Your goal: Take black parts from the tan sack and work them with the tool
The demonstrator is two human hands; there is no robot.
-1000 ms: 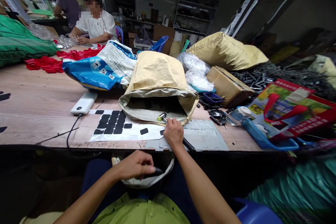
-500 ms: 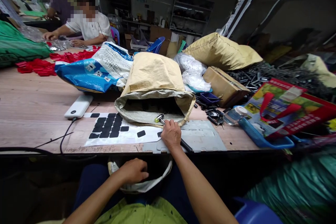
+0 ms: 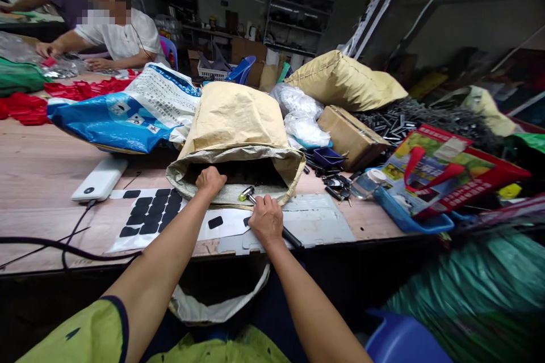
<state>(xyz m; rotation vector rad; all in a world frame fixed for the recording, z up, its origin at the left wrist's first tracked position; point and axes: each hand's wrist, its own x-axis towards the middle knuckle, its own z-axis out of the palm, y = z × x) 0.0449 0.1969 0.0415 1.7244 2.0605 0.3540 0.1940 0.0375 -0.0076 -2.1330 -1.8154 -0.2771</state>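
A yellowish sack (image 3: pixel 240 116) lies on the table with its dark mouth facing me. My left hand (image 3: pixel 210 182) is at the left part of that mouth; its fingertips are lost in the shadow inside, so what they touch is hidden. Fingers wrapped, my right hand (image 3: pixel 266 218) holds a small hammer (image 3: pixel 292 237) just in front of the sack. The hammer's head has a yellow end. Beneath the right hand are a grey metal plate (image 3: pixel 319 218) and a white sheet (image 3: pixel 230 225) bearing black rounded patches. A second open sack (image 3: pixel 213 312) hangs below the table edge at my lap.
To the left are a white power bank (image 3: pixel 100 180) with a cable, a blue-and-white bag (image 3: pixel 140 119) and red pieces (image 3: pixel 85 89). Rightward stand a cardboard box (image 3: pixel 351 135), a blue tray (image 3: pixel 400 210) and a red shopping bag (image 3: pixel 451 176). Co-workers (image 3: pixel 123 39) sit far left.
My left hand has risen from the lap sack to the mouth of the sack on the table. The right hand keeps its hold on the hammer. The view has shifted slightly right.
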